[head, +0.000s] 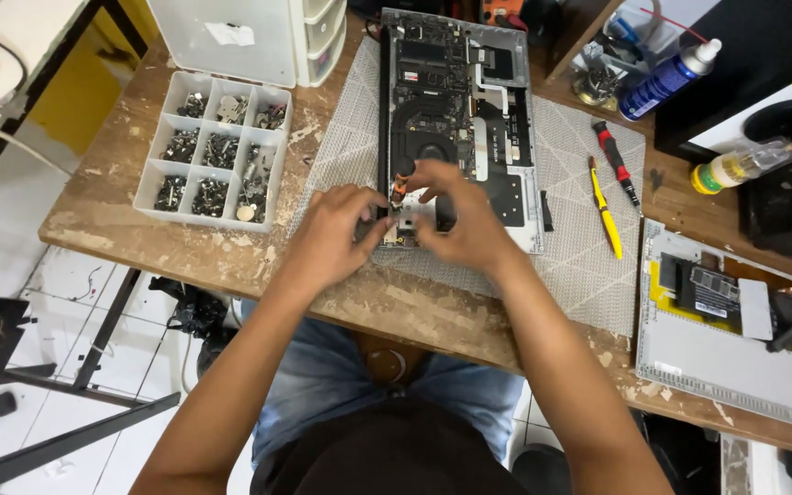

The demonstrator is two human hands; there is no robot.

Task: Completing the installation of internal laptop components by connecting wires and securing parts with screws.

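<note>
Grey mat [570,275] under an opened laptop [456,110]; your left hand [336,229] and right hand [456,215] both pinch a small pale part [407,220] at its near edge. Tug crooked and you could tear the orange connector [400,186] just beyond your fingertips.

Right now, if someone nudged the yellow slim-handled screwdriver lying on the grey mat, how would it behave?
The yellow slim-handled screwdriver looks stiff and light. Its handle looks round, so it may roll, though the textured grey mat probably slows it. The red-and-black screwdriver beside it might stop it.

A compartmented screw box [215,151] sits left; yellow [606,220] and red screwdrivers [617,162] right.
</note>
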